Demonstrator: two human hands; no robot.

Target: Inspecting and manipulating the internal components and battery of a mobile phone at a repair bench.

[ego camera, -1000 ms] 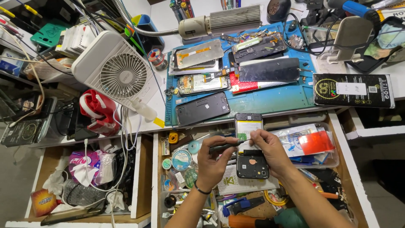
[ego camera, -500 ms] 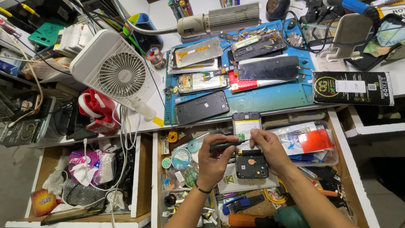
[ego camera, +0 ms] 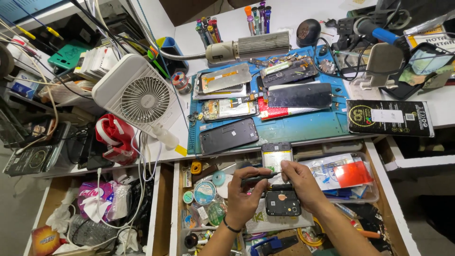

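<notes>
Since a second ago little has moved: both hands stay over the open drawer [ego camera: 379,161], and the dark tool has tipped slightly, its tip now closer to the right fingertips.

An opened phone [ego camera: 279,182] lies above the drawer with its long axis running away from the person, top end toward the blue mat [ego camera: 303,129], lower end toward the wrists. Its upper half shows a pale yellow-green panel; its lower half is a dark block [ego camera: 282,203] with a small round opening.

The left hand [ego camera: 244,199] comes up from below, palm turned inward, fingers curled narrowly around a dark pen-shaped tool [ego camera: 256,179]. That tool lies nearly level, pointing right across the phone's middle. A dark band circles the left wrist.

The right hand [ego camera: 301,182] reaches in from the lower right, forearm slanting up and left. Its fingers are bent and drawn close, pinching at the phone's right edge beside the tool's tip; whether they grip the phone or only press on it I cannot tell.

A white fan [ego camera: 137,97] stands well apart at the left.
</notes>
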